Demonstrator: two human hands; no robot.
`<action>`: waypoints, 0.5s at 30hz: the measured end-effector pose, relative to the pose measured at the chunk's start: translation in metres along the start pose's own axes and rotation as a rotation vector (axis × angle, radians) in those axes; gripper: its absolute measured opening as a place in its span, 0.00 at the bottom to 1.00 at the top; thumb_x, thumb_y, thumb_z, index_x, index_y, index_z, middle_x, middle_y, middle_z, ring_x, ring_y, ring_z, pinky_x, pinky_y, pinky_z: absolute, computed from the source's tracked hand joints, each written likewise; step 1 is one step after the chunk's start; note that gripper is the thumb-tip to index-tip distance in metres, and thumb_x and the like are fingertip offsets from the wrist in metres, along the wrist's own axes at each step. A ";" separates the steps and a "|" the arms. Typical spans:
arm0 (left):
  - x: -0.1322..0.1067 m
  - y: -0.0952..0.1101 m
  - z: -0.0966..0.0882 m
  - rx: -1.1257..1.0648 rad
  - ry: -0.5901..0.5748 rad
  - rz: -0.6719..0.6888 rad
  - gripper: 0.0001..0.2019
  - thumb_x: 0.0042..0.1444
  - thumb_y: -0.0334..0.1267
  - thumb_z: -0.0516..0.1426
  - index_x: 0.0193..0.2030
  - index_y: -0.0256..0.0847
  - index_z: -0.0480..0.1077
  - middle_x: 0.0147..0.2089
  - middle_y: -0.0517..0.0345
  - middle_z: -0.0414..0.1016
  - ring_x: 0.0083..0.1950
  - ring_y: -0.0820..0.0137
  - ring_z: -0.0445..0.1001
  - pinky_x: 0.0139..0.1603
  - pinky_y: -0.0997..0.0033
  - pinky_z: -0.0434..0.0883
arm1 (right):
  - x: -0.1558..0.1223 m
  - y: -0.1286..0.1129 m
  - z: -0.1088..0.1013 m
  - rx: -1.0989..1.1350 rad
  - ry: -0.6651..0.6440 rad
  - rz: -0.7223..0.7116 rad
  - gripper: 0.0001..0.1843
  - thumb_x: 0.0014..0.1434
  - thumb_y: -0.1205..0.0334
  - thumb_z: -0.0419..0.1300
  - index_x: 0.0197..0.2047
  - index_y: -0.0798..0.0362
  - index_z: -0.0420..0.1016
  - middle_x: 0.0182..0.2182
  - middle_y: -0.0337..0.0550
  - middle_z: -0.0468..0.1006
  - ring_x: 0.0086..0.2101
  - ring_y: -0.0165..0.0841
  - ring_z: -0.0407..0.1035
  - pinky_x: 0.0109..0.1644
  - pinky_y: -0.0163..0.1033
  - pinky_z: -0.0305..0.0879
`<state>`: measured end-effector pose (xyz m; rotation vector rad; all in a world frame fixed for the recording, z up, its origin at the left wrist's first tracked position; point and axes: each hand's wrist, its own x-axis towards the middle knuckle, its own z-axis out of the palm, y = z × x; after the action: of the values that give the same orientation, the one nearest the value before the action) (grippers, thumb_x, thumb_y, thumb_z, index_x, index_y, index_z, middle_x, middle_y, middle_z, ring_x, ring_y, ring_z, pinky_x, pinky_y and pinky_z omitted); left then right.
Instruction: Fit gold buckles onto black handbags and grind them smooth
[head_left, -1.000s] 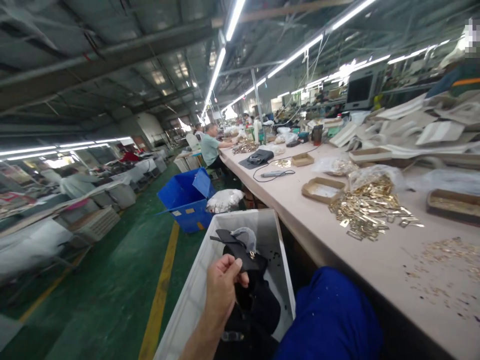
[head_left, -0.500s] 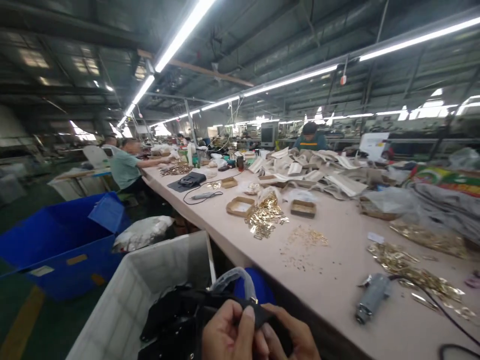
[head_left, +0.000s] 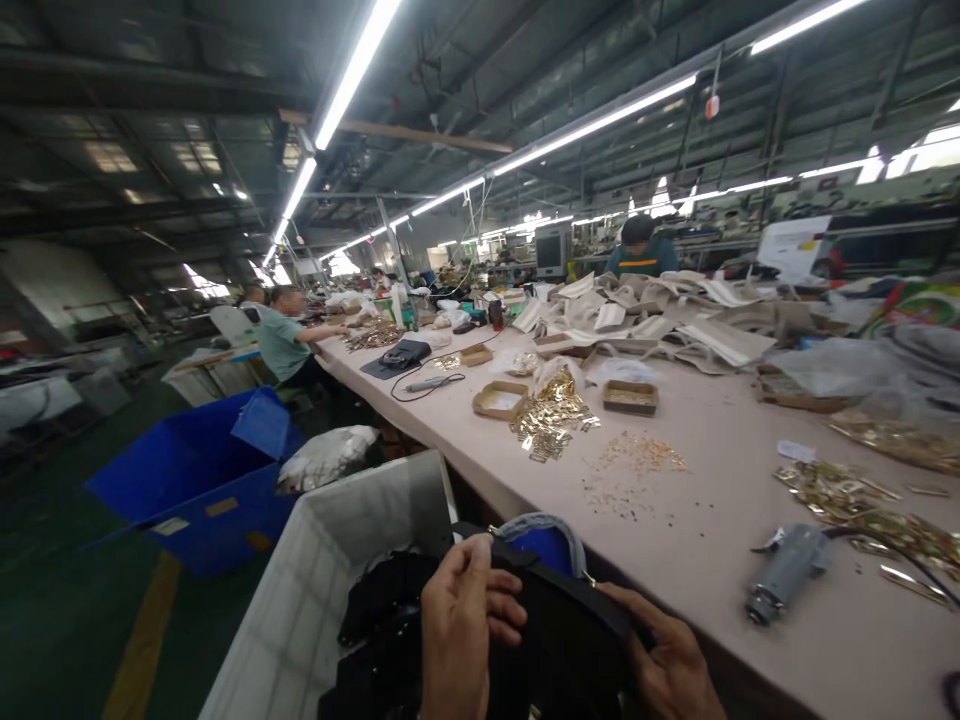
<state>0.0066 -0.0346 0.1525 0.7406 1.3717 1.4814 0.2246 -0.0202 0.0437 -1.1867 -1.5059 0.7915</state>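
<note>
Both my hands hold a black bag piece (head_left: 570,625) at the bottom of the view, over a white bin (head_left: 300,600). My left hand (head_left: 461,625) is closed on its upper left edge, thumb and fingers pinched. My right hand (head_left: 667,665) grips its right end. A clear plastic wrap (head_left: 547,525) with a small gold fitting sticks up from the piece. More black pieces (head_left: 382,600) lie in the bin below.
A long pale table (head_left: 675,520) runs along my right, with piles of gold metal fittings (head_left: 551,420), small cardboard trays (head_left: 499,400) and a grey hand tool (head_left: 784,570) on a cable. A blue bin (head_left: 195,480) stands to the left. Other people work further along the table.
The view swung from the aisle to the table. My left hand lifted the black piece out of the bin, and my right hand came in and took hold of its other end.
</note>
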 end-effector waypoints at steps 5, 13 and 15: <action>0.015 0.003 0.001 -0.089 -0.173 -0.146 0.25 0.40 0.51 0.75 0.38 0.29 0.82 0.29 0.46 0.82 0.27 0.68 0.78 0.27 0.75 0.73 | 0.001 -0.011 -0.003 -0.052 -0.003 0.009 0.24 0.62 0.41 0.60 0.46 0.49 0.88 0.43 0.50 0.86 0.44 0.48 0.83 0.51 0.42 0.79; 0.007 -0.004 0.001 -0.215 -0.330 -0.107 0.26 0.33 0.33 0.77 0.44 0.32 0.83 0.33 0.45 0.85 0.30 0.67 0.80 0.33 0.72 0.75 | -0.009 -0.002 -0.008 -0.142 0.041 0.084 0.22 0.60 0.40 0.62 0.44 0.45 0.88 0.42 0.47 0.87 0.45 0.50 0.81 0.51 0.45 0.80; 0.003 -0.007 0.002 -0.185 -0.311 -0.020 0.25 0.33 0.35 0.77 0.42 0.34 0.83 0.31 0.48 0.84 0.30 0.64 0.81 0.35 0.68 0.77 | -0.007 -0.007 0.006 -0.218 0.088 0.118 0.16 0.63 0.43 0.63 0.47 0.40 0.86 0.43 0.45 0.85 0.47 0.48 0.80 0.51 0.46 0.80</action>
<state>0.0094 -0.0316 0.1454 0.7981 0.9915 1.3886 0.2168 -0.0284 0.0464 -1.4649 -1.4877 0.6546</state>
